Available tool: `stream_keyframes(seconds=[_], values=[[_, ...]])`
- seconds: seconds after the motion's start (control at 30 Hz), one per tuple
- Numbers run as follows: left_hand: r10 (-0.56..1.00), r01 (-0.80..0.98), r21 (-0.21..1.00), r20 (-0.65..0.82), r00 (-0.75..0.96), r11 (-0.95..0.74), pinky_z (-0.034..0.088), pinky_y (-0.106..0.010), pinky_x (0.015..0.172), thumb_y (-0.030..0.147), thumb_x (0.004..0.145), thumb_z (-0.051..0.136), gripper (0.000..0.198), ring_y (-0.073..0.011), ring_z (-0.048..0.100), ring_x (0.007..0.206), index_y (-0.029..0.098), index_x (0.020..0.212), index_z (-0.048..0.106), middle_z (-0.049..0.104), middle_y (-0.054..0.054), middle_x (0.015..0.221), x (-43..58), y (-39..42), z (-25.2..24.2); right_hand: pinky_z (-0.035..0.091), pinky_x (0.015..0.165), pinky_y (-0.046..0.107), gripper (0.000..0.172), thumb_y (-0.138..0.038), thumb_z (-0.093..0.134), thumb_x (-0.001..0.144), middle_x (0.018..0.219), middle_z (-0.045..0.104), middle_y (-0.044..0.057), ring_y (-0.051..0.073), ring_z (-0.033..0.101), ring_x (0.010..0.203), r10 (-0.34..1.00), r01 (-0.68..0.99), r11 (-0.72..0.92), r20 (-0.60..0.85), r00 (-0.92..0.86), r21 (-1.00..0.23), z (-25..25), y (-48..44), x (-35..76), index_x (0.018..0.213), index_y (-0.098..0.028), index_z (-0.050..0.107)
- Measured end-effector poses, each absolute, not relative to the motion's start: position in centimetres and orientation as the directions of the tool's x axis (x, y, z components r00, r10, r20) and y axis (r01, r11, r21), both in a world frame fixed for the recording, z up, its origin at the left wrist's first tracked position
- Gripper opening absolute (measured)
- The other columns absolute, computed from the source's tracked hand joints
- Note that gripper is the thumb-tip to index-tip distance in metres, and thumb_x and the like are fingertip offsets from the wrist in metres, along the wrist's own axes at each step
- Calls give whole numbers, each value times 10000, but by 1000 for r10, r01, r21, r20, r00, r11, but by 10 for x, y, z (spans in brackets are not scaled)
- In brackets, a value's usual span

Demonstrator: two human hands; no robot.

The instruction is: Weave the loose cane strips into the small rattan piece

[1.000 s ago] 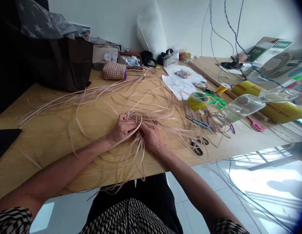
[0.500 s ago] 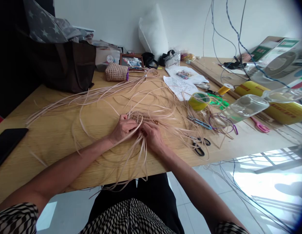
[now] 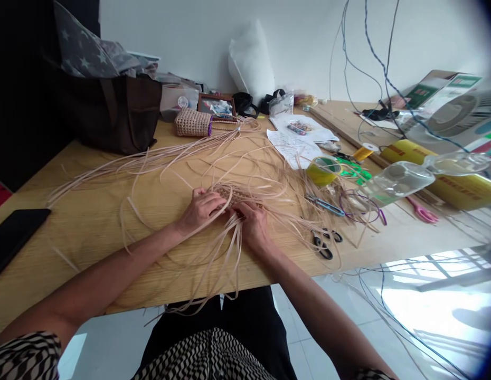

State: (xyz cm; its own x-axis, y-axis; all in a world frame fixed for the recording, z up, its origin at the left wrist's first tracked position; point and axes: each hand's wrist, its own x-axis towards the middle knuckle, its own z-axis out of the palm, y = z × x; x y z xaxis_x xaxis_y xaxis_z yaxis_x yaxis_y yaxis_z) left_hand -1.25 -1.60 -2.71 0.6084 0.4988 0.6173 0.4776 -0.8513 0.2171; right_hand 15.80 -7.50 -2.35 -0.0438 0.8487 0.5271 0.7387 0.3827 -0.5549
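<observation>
Both my hands rest close together on a small flat piece of woven pale cane strips (image 3: pixel 238 196) near the middle of the wooden table (image 3: pixel 87 253). My left hand (image 3: pixel 200 210) curls over the weave's left end, pressing long strips against it. My right hand (image 3: pixel 253 224) grips the near edge, with a bundle of loose strips (image 3: pixel 225 264) hanging toward the table's front edge. Long strips (image 3: pixel 150 158) fan out across the tabletop in loops. My hands hide part of the weave.
Black-handled scissors (image 3: pixel 323 245) and a blue-handled tool (image 3: pixel 325 206) lie right of my hands. Beyond are a yellow-green tape roll (image 3: pixel 322 170), papers (image 3: pixel 293 148), and a clear plastic lid (image 3: pixel 399 179). A beige woven pouch (image 3: pixel 193 124) and a dark bag (image 3: pixel 111 113) stand behind.
My right hand has shifted slightly right along the weave, and more of the weave shows between my hands. The whole view has drifted a little as my head moved.
</observation>
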Motion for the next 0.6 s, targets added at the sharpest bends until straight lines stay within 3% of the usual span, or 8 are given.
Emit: stream_keyframes(seconds=[0.1, 0.3, 0.6], values=[[517, 524, 186, 605, 606, -831, 294, -386, 872, 385, 892, 474, 264, -209, 585, 999, 164, 956, 605, 688, -88, 973, -15, -16, -28, 388, 603, 243, 160, -193, 531, 816, 711, 630, 34, 148, 557, 657, 848, 755, 374, 529, -43, -539, -22, -75, 159, 718, -180, 656], [518, 508, 182, 539, 665, -842, 271, -389, 816, 350, 908, 449, 263, -186, 600, 852, 171, 848, 633, 692, -42, 837, -12, -14, -27, 388, 615, 242, 172, -164, 499, 814, 733, 634, 32, 149, 555, 665, 854, 762, 385, 513, -81, -520, -25, -74, 158, 744, -195, 653], [512, 475, 218, 530, 676, -853, 257, -375, 817, 232, 924, 385, 267, -163, 589, 826, 205, 877, 646, 683, -24, 803, -10, -14, -30, 378, 634, 248, 173, -126, 483, 822, 729, 629, 34, 155, 540, 668, 875, 795, 390, 457, -161, -466, -21, -75, 158, 755, -187, 631]])
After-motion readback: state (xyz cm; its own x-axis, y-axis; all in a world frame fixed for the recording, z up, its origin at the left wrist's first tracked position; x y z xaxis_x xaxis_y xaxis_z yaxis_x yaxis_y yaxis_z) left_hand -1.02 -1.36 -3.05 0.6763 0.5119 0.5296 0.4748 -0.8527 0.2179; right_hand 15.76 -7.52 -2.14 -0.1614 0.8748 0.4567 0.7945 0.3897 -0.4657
